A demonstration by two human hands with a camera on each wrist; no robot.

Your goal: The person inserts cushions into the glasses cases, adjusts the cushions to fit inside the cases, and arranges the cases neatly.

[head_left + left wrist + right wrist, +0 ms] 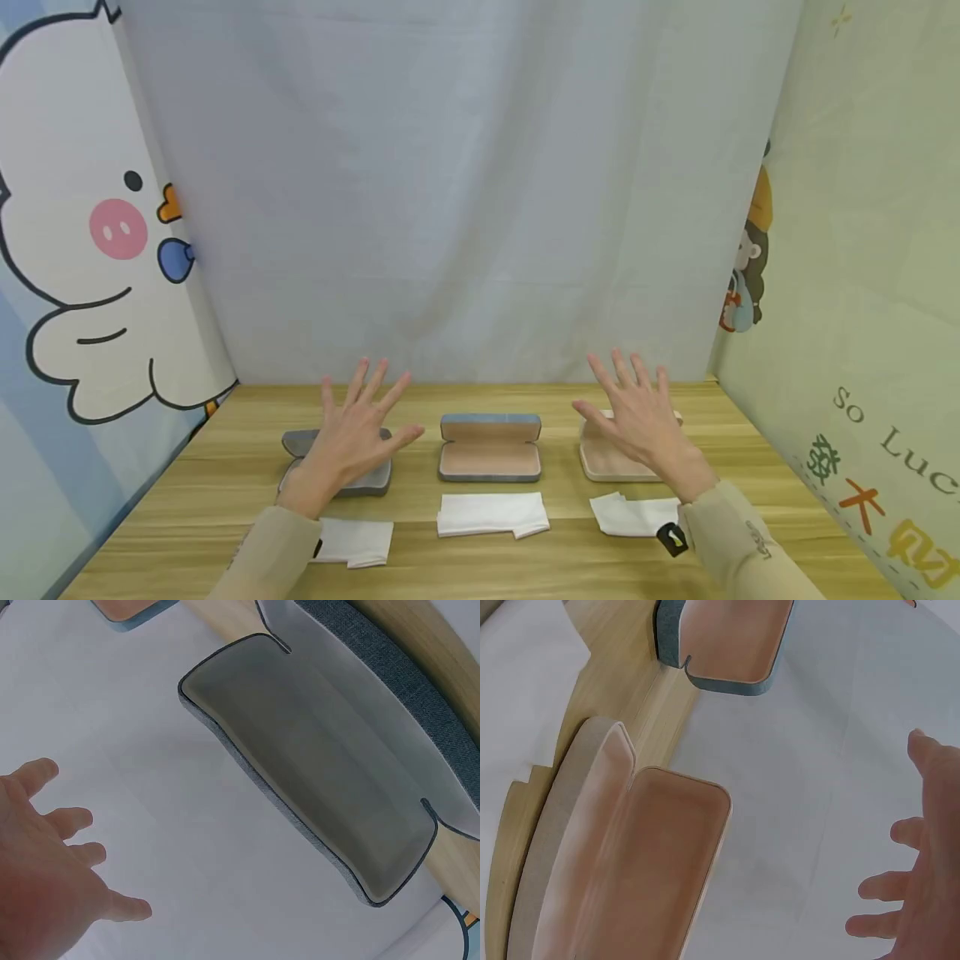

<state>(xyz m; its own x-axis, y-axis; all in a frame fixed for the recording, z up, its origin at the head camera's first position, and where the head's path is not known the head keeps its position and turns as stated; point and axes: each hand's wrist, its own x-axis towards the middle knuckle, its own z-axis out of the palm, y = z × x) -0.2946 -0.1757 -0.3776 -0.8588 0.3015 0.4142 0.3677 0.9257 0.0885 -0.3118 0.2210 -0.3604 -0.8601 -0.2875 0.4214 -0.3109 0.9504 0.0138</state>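
- A white cloth (356, 543) lies folded on the near left of the wood-grain tabletop (570, 575), partly hidden by the left sleeve (266, 550).
- To its right lie a middle cloth (487, 513) and a right cloth (630, 515), both white and folded.
- Just beyond the cloths stand three open cases: a dark grey case (375, 482) at left, a blue case (490, 461) with peach lining in the middle, a beige case (615, 467) at right.
- The left hand (352, 433) overlaps the grey case in the head view; its fingers are spread wide, holding nothing.
- The right hand (637, 421) likewise overlaps the beige case, fingers splayed, holding nothing.
- A pale curtain (465, 192) hangs at the far side.
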